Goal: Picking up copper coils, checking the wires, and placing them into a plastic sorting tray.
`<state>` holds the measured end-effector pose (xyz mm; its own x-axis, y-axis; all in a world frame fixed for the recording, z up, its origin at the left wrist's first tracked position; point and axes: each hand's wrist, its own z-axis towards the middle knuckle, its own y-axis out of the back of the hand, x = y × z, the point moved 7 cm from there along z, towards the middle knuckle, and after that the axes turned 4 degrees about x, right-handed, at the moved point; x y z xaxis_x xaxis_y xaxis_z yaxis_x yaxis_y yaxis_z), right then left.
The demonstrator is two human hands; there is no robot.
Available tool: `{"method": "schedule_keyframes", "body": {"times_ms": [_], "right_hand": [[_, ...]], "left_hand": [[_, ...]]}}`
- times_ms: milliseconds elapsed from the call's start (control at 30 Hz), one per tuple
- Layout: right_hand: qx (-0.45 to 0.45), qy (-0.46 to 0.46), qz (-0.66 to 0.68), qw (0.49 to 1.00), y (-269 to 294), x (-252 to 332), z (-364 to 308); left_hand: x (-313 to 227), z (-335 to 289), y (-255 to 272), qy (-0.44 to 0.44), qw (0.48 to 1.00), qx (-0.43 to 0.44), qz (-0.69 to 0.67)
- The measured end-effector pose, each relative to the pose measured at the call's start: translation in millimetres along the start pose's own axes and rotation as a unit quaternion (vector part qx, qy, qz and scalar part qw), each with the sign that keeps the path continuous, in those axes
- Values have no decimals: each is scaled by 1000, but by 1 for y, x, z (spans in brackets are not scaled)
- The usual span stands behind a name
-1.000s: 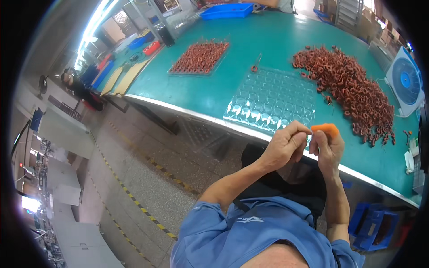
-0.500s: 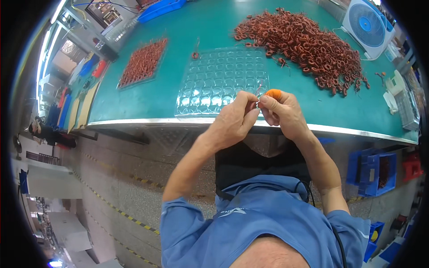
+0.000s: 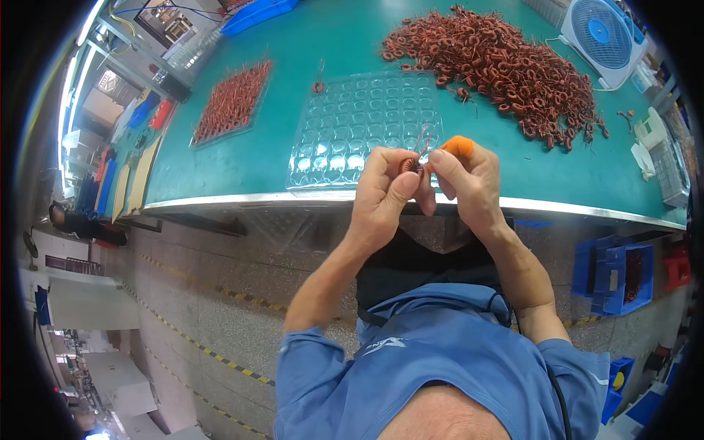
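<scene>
Above the front edge of the green table, my left hand (image 3: pixel 380 202) pinches a ring-shaped coil wound in reddish-brown wire (image 3: pixel 408 166) between thumb and fingers. Thin wire leads (image 3: pixel 423 139) stick up from the coil. My right hand (image 3: pixel 471 180), an orange cover on one finger, is closed with thumb and fingertips at the coil's right side. What those fingertips grip is too small to make out. Beneath and beyond the hands lies a clear plastic tray (image 3: pixel 350 121) with rows of round pockets. A single coil (image 3: pixel 317 87) rests at its far left corner.
A large heap of similar coils (image 3: pixel 506 77) covers the back right. To the left stands another tray (image 3: pixel 233 103) filled with coils. A blue-and-white fan (image 3: pixel 600 38) sits at the far right, and a blue bin (image 3: pixel 622 282) is below the table on the right.
My left hand has turned and its fingers have shifted, so the coil now shows between them. The right hand has moved slightly right and its fingers have changed position.
</scene>
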<state>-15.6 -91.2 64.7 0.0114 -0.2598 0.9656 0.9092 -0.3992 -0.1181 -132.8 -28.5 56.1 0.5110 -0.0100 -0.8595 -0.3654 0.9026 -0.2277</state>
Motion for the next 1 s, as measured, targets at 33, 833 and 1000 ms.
{"method": "schedule_keyframes", "body": {"times_ms": [33,833,1000], "right_hand": [[1,-1,-2,1000,1,-1,3],[95,18,-39,995,-47,-28,56],[125,34,-110,986,-76,-28,103]], "left_hand": [[5,-1,-2,-1,1000,-1,-2],[20,-1,67,61,966,-149,202],[15,-7,103,-10,928,-217,303]]}}
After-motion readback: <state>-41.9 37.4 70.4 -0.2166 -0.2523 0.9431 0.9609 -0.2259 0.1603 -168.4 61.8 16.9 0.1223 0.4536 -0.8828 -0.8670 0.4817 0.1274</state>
